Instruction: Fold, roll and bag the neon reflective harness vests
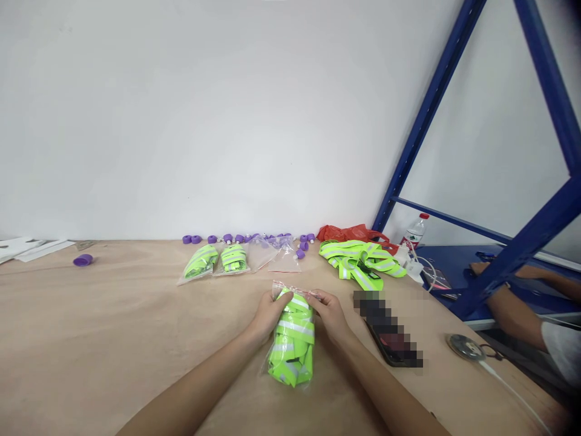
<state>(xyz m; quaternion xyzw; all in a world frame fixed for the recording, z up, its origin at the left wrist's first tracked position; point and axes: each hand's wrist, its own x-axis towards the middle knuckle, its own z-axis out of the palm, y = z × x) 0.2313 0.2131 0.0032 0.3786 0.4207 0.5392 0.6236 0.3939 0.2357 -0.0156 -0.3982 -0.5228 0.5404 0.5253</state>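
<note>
Bag of straps is pinched along its mouth by left hand and right hand; beyond the grip lie two packed bags and, rightward, unbagged straps

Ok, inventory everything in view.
held bag: 1, clear with lime straps, centre
filled bags: 2, clear with lime straps, back
flat bags: uncounted, clear, beside those
small pieces: many, purple, mostly along wall
strap pile: 1, lime, back right
plastic: 1, red, behind pile
bottle: 1, clear, behind pile
phone: 1, dark, right
round device: 1, dark, right
cables: several, white, right
papers: several, white, left
rack: 1, blue, right
table: 1, tan, below
wall: 1, white, behind
co-worker's arms: 2, white sleeve, right
left hand: 1, bare, on held bag
right hand: 1, bare, on held bag
</note>
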